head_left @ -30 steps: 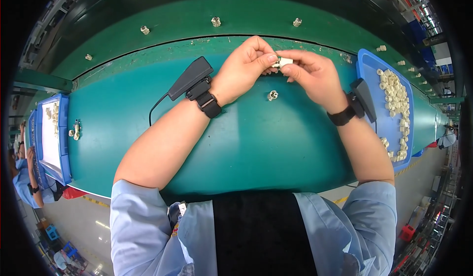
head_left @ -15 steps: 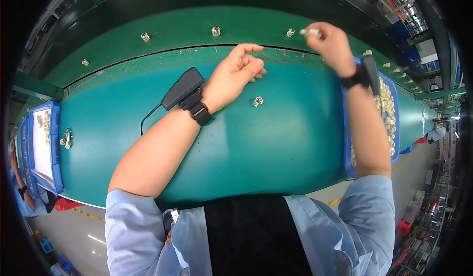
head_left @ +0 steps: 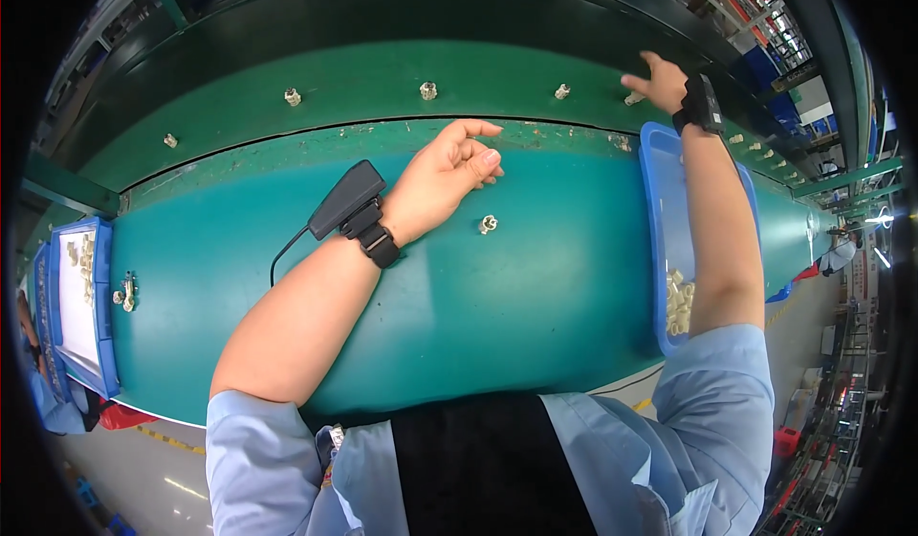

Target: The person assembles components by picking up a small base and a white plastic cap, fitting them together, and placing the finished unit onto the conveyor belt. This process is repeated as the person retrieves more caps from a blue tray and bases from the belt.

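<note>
My left hand hovers over the near green work surface with its fingers loosely bent and apart, nothing visible in them. Just off its fingertips, a small metal-and-cream fitting rests on that surface. Farther out, my right hand reaches over the dark green strip at the back, thumb and fingers spread. A pale small fitting lies right below those fingers, apart from or barely touching them; I cannot tell which. Another fitting sits to its left on the strip. Black straps with devices are on both wrists.
More fittings stand spaced along the back strip. Under my right forearm is a blue bin with cream pieces inside. At the left edge stands another blue bin, with loose fittings beside it. Another person's arm shows far left.
My right hand has moved right and away, and its fingers have spread, letting go of the pale fitting. The bin by my right arm shows more bare bottom. My left hand barely moved.
</note>
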A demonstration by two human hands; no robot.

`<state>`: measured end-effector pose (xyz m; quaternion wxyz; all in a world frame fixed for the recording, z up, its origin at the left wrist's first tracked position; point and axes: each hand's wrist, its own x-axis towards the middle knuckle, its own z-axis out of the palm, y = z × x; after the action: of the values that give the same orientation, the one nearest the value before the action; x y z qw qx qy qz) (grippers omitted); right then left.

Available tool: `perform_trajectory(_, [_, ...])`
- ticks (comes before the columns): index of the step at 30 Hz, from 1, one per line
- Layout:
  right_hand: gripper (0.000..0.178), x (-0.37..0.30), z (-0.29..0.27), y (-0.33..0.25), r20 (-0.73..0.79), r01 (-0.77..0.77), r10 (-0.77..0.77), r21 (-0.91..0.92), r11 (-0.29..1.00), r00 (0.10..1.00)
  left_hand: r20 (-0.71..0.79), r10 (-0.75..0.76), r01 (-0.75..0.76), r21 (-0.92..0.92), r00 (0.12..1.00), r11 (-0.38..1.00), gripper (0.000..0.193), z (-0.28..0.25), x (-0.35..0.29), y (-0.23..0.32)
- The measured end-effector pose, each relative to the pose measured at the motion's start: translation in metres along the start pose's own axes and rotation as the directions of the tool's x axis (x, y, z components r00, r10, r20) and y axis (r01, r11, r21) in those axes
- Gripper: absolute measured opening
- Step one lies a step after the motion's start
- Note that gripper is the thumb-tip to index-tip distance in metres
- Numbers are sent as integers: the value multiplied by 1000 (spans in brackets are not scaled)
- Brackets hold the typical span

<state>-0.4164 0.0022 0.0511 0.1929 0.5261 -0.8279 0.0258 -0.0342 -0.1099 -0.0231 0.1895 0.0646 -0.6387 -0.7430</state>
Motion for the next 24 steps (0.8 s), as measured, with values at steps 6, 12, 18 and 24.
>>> perform_trajectory(6, [50, -3, -19, -103, 357, -3, -121, 327, 945, 926, -9, -9, 9, -11, 1000, 1000, 32, 1, 1, -2])
perform_trajectory(12, [28, -27, -21, -138, 375, -124, -159, 628, 768, 914, -41, -18, 16, -40, 999, 999, 29, 6, 7, -4])
perform_trajectory(18, [25, -79, -66, -203, 116, 123, -403, 845, 520, 908, -56, -22, 15, -129, 998, 992, 24, 7, 4, -2])
perform_trajectory(24, [27, -89, -56, -215, -217, 478, -453, 632, 610, 865, -67, -53, 42, -161, 996, 986, 19, 1, 8, -4])
